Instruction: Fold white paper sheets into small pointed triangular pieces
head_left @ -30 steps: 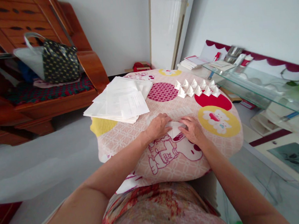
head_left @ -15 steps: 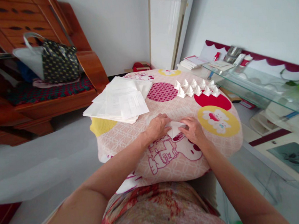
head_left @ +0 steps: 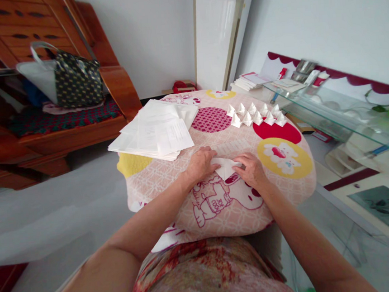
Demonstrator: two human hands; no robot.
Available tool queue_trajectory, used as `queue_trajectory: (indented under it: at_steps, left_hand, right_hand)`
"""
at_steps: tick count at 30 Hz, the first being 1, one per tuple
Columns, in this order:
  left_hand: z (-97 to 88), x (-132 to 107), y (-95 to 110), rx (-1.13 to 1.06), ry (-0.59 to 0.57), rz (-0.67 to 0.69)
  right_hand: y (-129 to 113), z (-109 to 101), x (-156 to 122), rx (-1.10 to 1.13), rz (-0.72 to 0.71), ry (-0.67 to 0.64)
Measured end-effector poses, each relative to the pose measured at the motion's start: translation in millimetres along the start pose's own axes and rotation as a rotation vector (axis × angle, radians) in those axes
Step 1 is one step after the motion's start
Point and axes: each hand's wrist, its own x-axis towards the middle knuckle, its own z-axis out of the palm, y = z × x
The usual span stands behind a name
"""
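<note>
A small white paper piece [head_left: 226, 168], folded to a point, lies on the pink cartoon-print cloth [head_left: 220, 207] over a round table. My left hand [head_left: 200, 163] presses on its left edge with curled fingers. My right hand [head_left: 251, 170] pinches its right edge. Both hands rest on the cloth and touch the paper. Farther back stand several finished folded white paper triangles [head_left: 256, 115] in two rows. A stack of white paper sheets [head_left: 155, 131] lies at the table's left rear.
A wooden bench [head_left: 52, 122] with a dark patterned bag [head_left: 76, 79] stands at left. A tall white appliance [head_left: 215, 35] is at the back. A glass shelf unit [head_left: 344, 110] with bottles and papers runs along the right.
My left hand has slid slightly left along the paper, baring more of the folded piece. My right hand has hardly moved.
</note>
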Motion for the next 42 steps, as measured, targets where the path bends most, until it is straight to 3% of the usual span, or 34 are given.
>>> queue_trajectory:
  at_steps: [9,19,24,28,32,37,39,42]
  left_hand:
    - [-11.8,-4.9,-16.7,-0.075,0.008,-0.033]
    - [-5.1,2.3,-3.6,-0.167,-0.028,0.084]
    - [-5.0,8.0,3.8,-0.361,-0.096,0.074]
    - [-9.2,5.5,4.9,-0.628,-0.148,0.019]
    - [-16.5,0.6,12.8,-0.807,-0.006,-0.029]
    - [-21.0,-2.5,25.0,-0.829,0.077,-0.012]
    - [-21.4,-3.1,25.5,-0.876,0.044,0.001]
    - [-24.0,-4.3,21.9,-1.067,-0.127,-0.015]
  right_hand:
    - [-4.1,-3.6,0.5,0.030,0.044,-0.019]
    - [-9.4,-6.7,1.4,0.294,0.222,-0.001]
    - [-19.1,-8.7,4.9,0.498,0.291,-0.003]
    - [-27.5,-10.9,7.3,0.745,0.459,-0.037]
    - [-33.4,-11.0,5.8,0.857,0.590,-0.102]
    - [-34.9,-8.7,3.1,0.847,0.562,-0.137]
    - [-34.6,-9.1,2.9,0.839,0.527,-0.125]
    - [-34.3,-11.5,2.3,0.848,0.496,-0.159]
